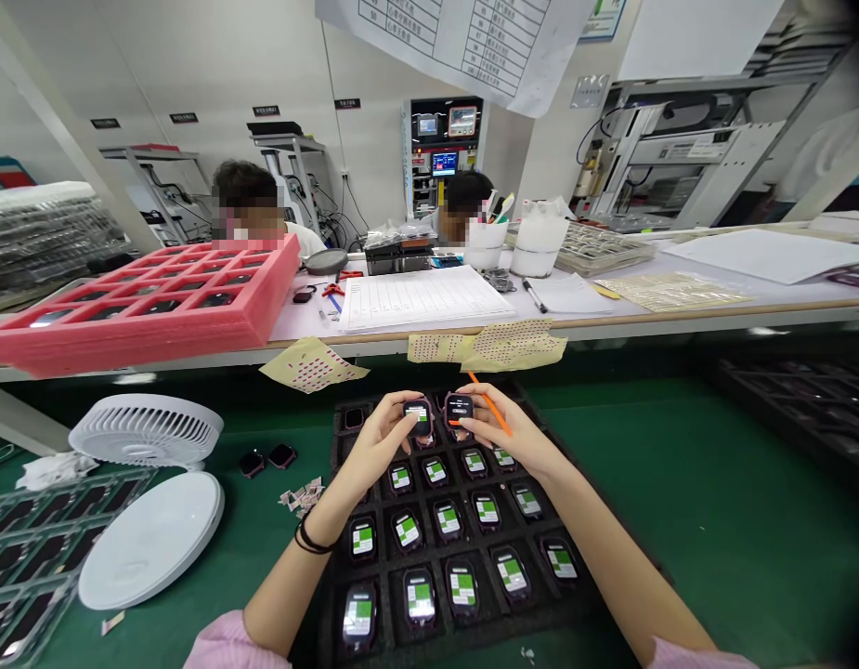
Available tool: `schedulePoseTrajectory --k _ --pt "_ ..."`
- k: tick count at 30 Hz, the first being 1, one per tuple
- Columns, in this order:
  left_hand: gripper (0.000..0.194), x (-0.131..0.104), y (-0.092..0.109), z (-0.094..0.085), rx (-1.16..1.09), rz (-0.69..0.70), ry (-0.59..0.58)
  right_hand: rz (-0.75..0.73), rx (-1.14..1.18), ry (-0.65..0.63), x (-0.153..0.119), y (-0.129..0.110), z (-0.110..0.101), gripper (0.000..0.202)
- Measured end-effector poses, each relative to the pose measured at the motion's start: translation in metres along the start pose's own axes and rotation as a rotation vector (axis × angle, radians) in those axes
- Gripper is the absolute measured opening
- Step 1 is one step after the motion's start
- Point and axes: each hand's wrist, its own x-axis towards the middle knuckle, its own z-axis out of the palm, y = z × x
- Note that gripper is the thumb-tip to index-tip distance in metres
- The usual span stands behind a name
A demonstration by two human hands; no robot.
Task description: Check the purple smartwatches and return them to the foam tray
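Note:
My left hand [391, 428] is closed on a smartwatch [419, 418] with a green and white screen, its thumb at the screen's edge. Beside it, my right hand [505, 429] grips a second smartwatch [460, 407] whose dark screen shows text and an orange bar. An orange stick [489, 401], perhaps a pen, also rests in the right hand. Below both hands lies a black foam tray [429, 502], its compartments holding several watches with lit green and white screens, such as the watch [420, 596] in the front row.
Two dark watches [282, 455] and small paper tabs [304, 497] lie left of the tray, near a white fan [150, 548]. A shelf [373, 334] across the back carries a pink foam tray [262, 297] and papers [422, 297]. Two people sit beyond it.

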Motion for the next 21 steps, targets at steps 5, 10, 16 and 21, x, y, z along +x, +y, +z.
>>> schedulePoseTrajectory --k 5,10,16,21 --pt "0.036 -0.002 0.004 0.001 0.015 -0.027 -0.011 0.033 -0.011 0.036 -0.001 -0.008 0.004 0.031" --pt "0.037 -0.003 0.008 0.003 0.009 -0.031 -0.029 0.051 0.002 0.09 -0.001 -0.006 0.002 0.028" --pt "0.046 -0.003 0.006 0.002 -0.014 -0.043 -0.062 0.031 -0.01 0.047 0.001 0.001 -0.003 0.033" --pt "0.047 -0.003 0.007 0.002 0.013 -0.064 -0.064 0.015 -0.021 0.005 0.002 0.003 -0.004 0.04"
